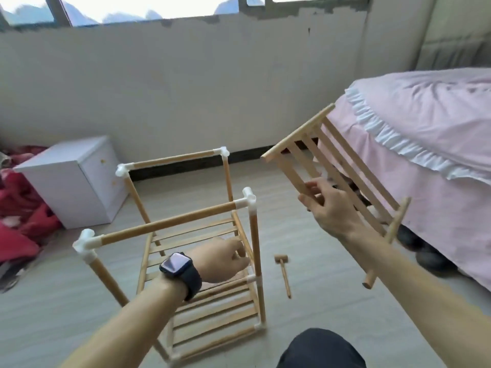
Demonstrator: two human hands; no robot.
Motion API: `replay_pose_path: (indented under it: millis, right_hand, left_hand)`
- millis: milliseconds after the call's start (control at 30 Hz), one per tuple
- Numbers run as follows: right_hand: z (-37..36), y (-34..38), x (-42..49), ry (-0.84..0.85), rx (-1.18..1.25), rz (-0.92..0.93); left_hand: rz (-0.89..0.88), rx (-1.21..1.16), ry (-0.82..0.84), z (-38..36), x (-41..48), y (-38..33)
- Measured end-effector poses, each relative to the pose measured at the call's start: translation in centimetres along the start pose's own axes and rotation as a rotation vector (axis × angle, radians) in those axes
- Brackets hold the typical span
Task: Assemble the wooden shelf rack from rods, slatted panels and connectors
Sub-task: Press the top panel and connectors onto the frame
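Note:
A wooden shelf rack (175, 224) stands on the floor, built of rods and white connectors (248, 199), with slatted shelves low and in the middle. My left hand (225, 258), with a black watch on the wrist, reaches inside the frame and touches the middle shelf beside the right front upright; its fingers look curled there. My right hand (326, 205) grips a slat of a loose slatted panel (342, 166) and holds it tilted in the air to the right of the rack.
A small wooden mallet (283, 274) lies on the floor right of the rack. A white cabinet (71, 181) stands at left beside red cloth (18, 208). A pink-covered bed (425, 134) fills the right, shoes under it. My dark-clothed knee (321, 349) is below.

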State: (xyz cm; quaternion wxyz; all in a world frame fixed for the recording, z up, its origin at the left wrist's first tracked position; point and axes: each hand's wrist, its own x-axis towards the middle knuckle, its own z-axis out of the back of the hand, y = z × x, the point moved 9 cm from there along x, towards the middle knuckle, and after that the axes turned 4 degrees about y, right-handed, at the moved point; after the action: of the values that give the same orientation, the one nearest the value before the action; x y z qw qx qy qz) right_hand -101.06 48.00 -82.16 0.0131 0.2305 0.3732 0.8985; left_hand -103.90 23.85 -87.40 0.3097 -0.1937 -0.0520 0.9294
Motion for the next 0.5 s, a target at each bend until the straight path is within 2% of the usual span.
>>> replay_pose_path:
  millis: [100,200,267,300,367,433,500]
  right_hand:
    - [0.3,6.9,2.1,0.022,-0.096,0.202]
    - [-0.1,12.9,2.8,0.032,-0.218,0.37]
    - [-0.7,16.6,2.9,0.043,-0.291,0.469]
    - [-1.2,18.3,2.9,0.05,-0.327,0.519]
    - [-2.2,21.7,2.7,0.047,-0.377,0.623]
    - [-3.4,24.6,2.6,0.045,-0.405,0.713]
    - [-4.8,26.7,2.8,0.057,-0.433,0.785]
  left_hand:
    - [-0.161,-0.171,-0.29,9.3,-5.1,-1.8]
    - [-0.216,-0.226,-0.892,19.0,-11.7,-0.6]
    - [-0.109,-0.153,-1.224,22.6,-15.4,1.5]
    - [-0.04,-0.159,-1.275,23.4,-16.2,2.9]
    - [0.042,-0.323,-1.164,23.6,-15.8,6.1]
    - [0.023,-0.583,-1.014,22.4,-14.7,8.6]
    - [-0.029,-0.77,-1.02,21.4,-14.4,10.8]
